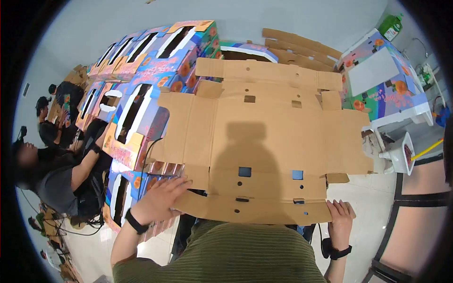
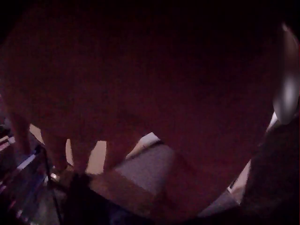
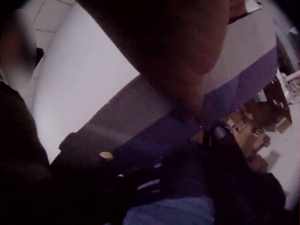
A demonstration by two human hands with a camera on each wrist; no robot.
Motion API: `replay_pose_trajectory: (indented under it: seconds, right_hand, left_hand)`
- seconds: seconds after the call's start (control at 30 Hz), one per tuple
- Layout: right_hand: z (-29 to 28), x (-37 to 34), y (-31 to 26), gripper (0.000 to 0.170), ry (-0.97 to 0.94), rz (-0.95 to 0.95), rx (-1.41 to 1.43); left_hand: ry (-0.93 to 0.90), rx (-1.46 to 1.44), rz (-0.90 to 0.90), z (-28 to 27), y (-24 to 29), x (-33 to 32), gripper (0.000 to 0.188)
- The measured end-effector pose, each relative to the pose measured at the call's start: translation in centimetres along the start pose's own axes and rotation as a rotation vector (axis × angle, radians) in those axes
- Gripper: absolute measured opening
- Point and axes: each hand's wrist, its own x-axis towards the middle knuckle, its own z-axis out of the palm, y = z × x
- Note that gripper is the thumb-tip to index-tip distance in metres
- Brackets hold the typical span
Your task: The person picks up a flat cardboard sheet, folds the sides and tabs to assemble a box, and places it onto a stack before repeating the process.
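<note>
An unfolded cardboard box, brown inner side up, spreads out in front of me, with slots, holes and creased flaps. My left hand grips its near left corner in the head view, fingers over the top and thumb at the near edge. At the near right corner my right hand holds the edge, fingertips curled over it. The right wrist view shows that thumb against the grey and purple outer side of the near flap. Much of the left wrist view is dark, filled by my left hand.
Printed boxes with long openings are stacked at the left and back. Folded cardboard leans on the back wall. Another printed box stands right, a green bottle on top. A seated person is at the left.
</note>
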Motion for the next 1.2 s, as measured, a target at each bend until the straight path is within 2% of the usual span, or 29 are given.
replay_pose_trajectory:
  seconds: [0.1,0.2,0.3,0.4,0.43,0.47,0.53,0.6,0.63,0.7,0.73,0.8,0.83,0.93,0.97,1.0,1.07,1.17,1.2]
  right_hand:
    - [0.7,0.4,0.8,0.041,0.008,0.019,0.078]
    - [1.4,-0.1,1.1,0.041,0.033,0.043,0.126]
    - [2.1,-0.4,1.4,0.039,0.026,0.080,0.215]
    - [3.2,-0.8,1.4,0.038,0.064,0.099,0.380]
    - [3.0,-1.2,1.3,0.037,0.061,0.122,0.428]
    - [3.1,-1.2,0.9,0.036,0.060,0.145,0.478]
    - [2.6,-1.4,0.1,0.036,0.050,0.167,0.529]
    - [3.5,-1.9,0.5,0.044,-0.025,0.176,0.578]
    - [3.5,-2.2,0.7,0.048,-0.090,0.173,0.615]
    - [3.0,-2.5,1.2,0.060,-0.226,0.153,0.691]
    - [2.4,-2.8,1.4,0.064,-0.316,0.171,0.888]
    - [0.8,-2.5,2.3,0.074,-0.499,0.189,1.276]
    - [0.2,-1.6,3.6,0.080,-0.581,0.094,1.263]
    - [-0.4,1.1,6.9,0.090,-0.820,0.149,1.394]
    - [-1.1,2.5,7.3,0.100,-0.827,0.230,1.260]
    - [-0.2,3.6,7.9,0.102,-0.730,0.365,1.203]
    - [0.0,6.2,8.3,0.110,-0.683,0.511,1.336]
    - [0.2,9.1,8.5,0.105,-0.678,0.717,1.520]
    - [0.6,9.9,8.6,0.100,-0.635,0.707,1.588]
  left_hand:
    - [0.121,-0.303,-0.008,0.5,-5.2,-0.3,0.069]
    - [0.447,-0.300,-0.032,-0.8,-7.7,0.2,0.064]
    - [0.411,0.035,-0.120,2.3,-13.8,0.7,0.059]
    - [0.371,-0.247,-0.506,2.5,-13.8,1.1,0.053]
    - [0.307,-0.150,-0.466,1.4,-12.4,2.6,0.051]
    - [0.446,-0.442,-0.588,1.1,-11.6,1.7,0.051]
    - [0.657,-0.926,-0.484,3.5,-13.8,1.5,0.054]
    - [0.705,-1.063,-0.484,5.6,-15.7,1.5,0.054]
    - [0.723,-1.255,-0.528,6.0,-15.9,1.5,0.054]
    - [0.755,-1.471,-0.409,6.0,-16.0,1.7,0.053]
    - [0.771,-1.579,-0.351,5.7,-15.8,1.8,0.052]
    - [0.806,-1.606,-0.308,5.3,-15.0,2.6,0.052]
    - [0.812,-1.591,-0.312,5.0,-14.8,3.1,0.053]
    - [0.771,-1.532,-0.258,4.5,-16.0,3.7,0.055]
    - [0.749,-1.509,-0.226,4.4,-16.6,3.8,0.056]
    - [0.768,-1.510,-0.228,4.1,-16.5,3.8,0.057]
    - [0.805,-1.511,-0.231,3.6,-15.7,3.9,0.059]
    - [0.826,-1.561,-0.284,2.9,-13.2,3.4,0.060]
    - [0.801,-1.576,-0.316,2.8,-12.9,3.0,0.060]
